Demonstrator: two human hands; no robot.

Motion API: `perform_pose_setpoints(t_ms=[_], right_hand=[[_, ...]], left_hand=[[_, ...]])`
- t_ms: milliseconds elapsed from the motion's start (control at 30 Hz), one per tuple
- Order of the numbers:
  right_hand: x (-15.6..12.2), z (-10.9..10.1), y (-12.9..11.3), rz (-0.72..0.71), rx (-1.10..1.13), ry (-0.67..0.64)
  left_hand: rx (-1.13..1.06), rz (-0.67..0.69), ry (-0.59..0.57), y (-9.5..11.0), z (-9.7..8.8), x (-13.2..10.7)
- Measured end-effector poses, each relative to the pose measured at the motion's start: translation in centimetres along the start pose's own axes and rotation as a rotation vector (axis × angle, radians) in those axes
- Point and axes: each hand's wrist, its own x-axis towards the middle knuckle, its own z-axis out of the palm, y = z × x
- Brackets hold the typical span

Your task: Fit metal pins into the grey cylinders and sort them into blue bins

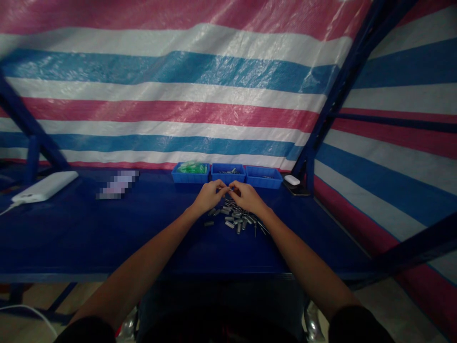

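Note:
My left hand (210, 195) and my right hand (247, 196) meet above a pile of several small grey metal sleeves and pins (235, 218) on the dark blue table (107, 233). Both hands have their fingers pinched together at a small metal piece (229, 190) held between them; it is too small to name exactly. Just behind the hands stand three blue trays: the left tray (190, 173) holds green pieces, the middle tray (228, 172) holds grey metal parts, and the right tray (263, 176) looks almost bare.
A white power bank (44, 186) with a cable lies at the far left. A blurred flat item (117, 185) lies left of the trays. A white earbud case (292, 180) sits by the blue frame post (314, 143). A striped tarpaulin hangs behind.

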Motion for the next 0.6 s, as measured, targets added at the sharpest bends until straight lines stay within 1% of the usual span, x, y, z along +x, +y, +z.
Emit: perform_pose_setpoints(t_ms=[133,267,367,533,600], right_hand=[[-0.1,-0.5,0.0,-0.014,-0.007,0.017],[0.0,-0.5,-0.2,-0.054,-0.025,0.018],[0.0,-0.6,-0.2,-0.080,-0.033,0.049],[0.1,-0.9,0.6,0.009,0.008,0.116],[0.1,-1.0,0.8,0.038,0.042,0.119]], left_hand=[[0.018,0.012,0.030,-0.2,0.1,0.1],[0.050,0.006,0.051,-0.2,0.1,0.0],[0.087,0.020,0.052,-0.2,0.0,-0.1],[0.179,0.073,0.040,-0.2,-0.3,-0.1],[0.201,0.072,0.041,-0.1,-0.3,0.0]])
